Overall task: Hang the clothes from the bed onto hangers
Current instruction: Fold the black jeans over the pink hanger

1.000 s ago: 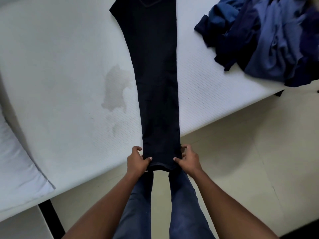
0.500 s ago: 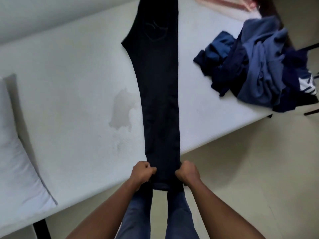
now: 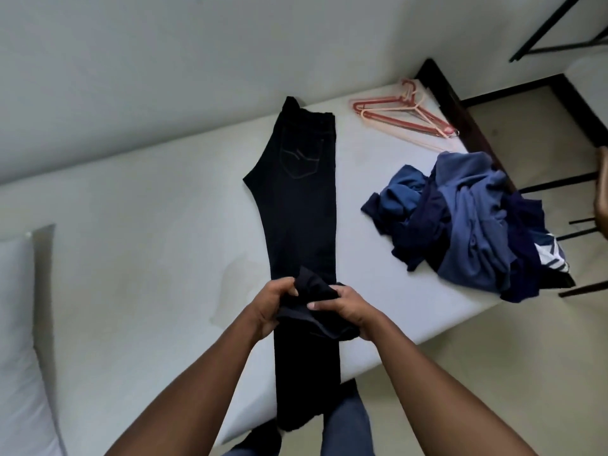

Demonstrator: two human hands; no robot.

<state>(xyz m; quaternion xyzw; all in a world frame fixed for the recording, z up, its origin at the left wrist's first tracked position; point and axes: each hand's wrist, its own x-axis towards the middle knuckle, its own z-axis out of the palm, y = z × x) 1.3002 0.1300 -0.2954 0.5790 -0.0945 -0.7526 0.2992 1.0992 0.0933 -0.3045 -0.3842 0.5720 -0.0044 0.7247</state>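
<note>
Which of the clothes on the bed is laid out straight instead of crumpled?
The black trousers, stretched full length across the bed; the blue clothes lie in a crumpled heap.

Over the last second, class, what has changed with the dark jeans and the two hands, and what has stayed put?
The left hand and right hand have lifted the hem of the dark jeans from the mattress edge and carried it forward over the legs, gripping it bunched. The waist end lies flat as before; the pile of blue clothes has not moved.
</note>
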